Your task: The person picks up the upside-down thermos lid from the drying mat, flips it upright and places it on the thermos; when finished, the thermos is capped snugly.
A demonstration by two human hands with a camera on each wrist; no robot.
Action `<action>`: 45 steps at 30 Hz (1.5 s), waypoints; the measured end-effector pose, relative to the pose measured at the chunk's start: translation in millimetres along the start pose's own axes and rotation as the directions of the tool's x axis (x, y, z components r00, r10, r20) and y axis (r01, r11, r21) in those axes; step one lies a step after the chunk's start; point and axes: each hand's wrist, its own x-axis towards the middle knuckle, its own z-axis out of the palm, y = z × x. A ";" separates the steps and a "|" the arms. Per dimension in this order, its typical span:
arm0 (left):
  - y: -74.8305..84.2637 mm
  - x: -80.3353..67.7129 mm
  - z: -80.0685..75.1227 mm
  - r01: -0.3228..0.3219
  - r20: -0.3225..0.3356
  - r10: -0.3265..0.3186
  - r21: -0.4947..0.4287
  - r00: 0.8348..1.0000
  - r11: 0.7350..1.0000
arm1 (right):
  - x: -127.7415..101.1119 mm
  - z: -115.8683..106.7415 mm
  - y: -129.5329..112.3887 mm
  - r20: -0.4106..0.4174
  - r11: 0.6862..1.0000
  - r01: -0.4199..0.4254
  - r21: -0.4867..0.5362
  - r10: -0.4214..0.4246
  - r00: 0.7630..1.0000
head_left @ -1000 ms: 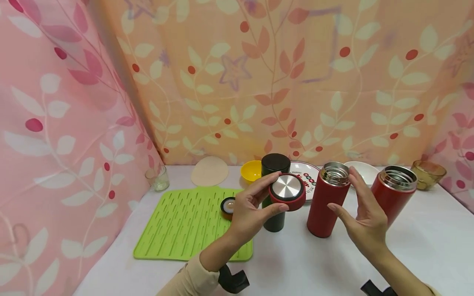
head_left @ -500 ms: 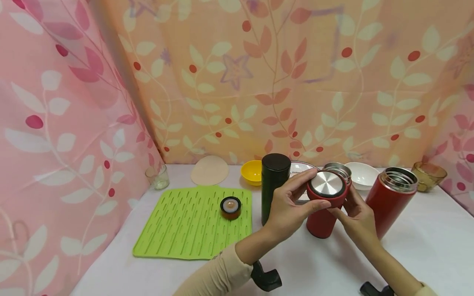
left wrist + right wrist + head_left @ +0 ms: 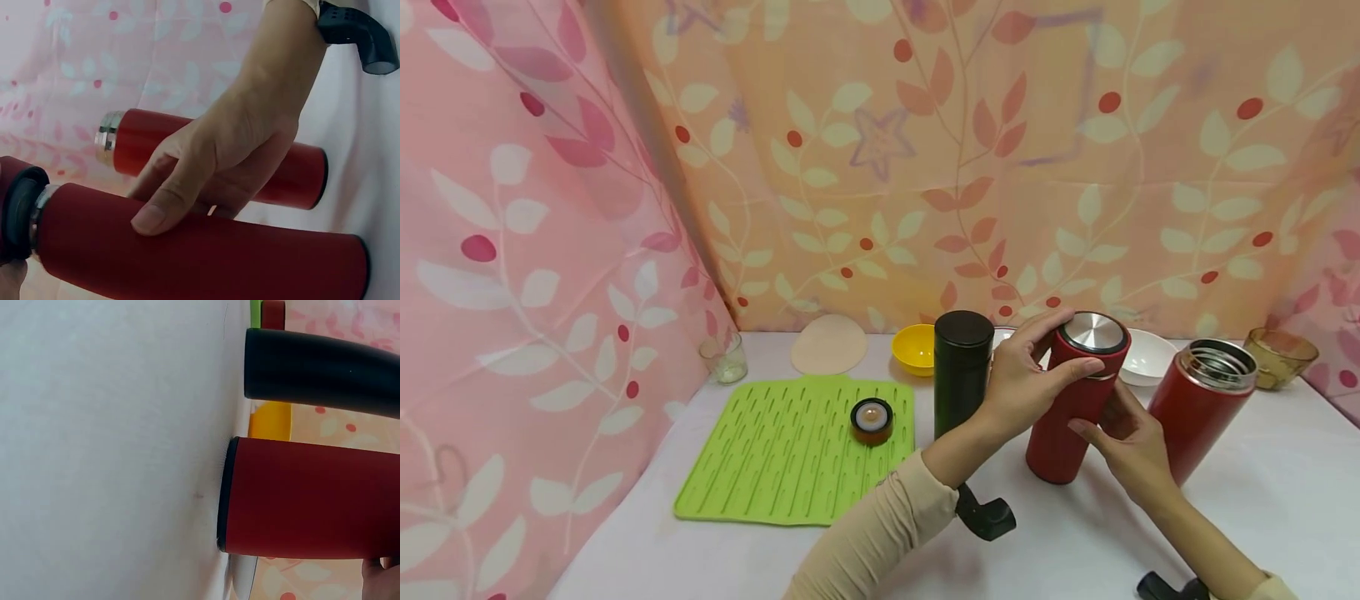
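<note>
In the head view my left hand [image 3: 1026, 379] grips a red lid [image 3: 1122, 343] with a shiny steel top, right over the mouth of a red thermos [image 3: 1060, 437]. My right hand [image 3: 1131, 450] holds that thermos by its body, and it stands on the table. From the left wrist, the lid [image 3: 17, 194] sits at the steel neck [image 3: 42, 219], part of which still shows. The right thumb [image 3: 156, 215] lies along the red side. Beside the right hand stands a second red thermos [image 3: 1198, 417], its steel mouth uncovered.
A black thermos [image 3: 961, 367] stands left of the hands. Another lid [image 3: 872, 421] lies on the green mat [image 3: 775, 450]. Behind are a yellow bowl [image 3: 913, 350], a white bowl [image 3: 1150, 358], an amber glass bowl [image 3: 1281, 358] and a clear glass [image 3: 724, 358].
My left hand has carried the red lid rightward from beside the black thermos onto the thermos mouth. The right hand has gone from open beside the thermos to holding its body.
</note>
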 end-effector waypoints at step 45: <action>-66.5 13.1 6.8 0.055 0.098 -0.028 -0.276 0.995 0.960 | -0.3 3.2 -0.7 -0.026 0.999 -0.036 -0.016 0.036 0.999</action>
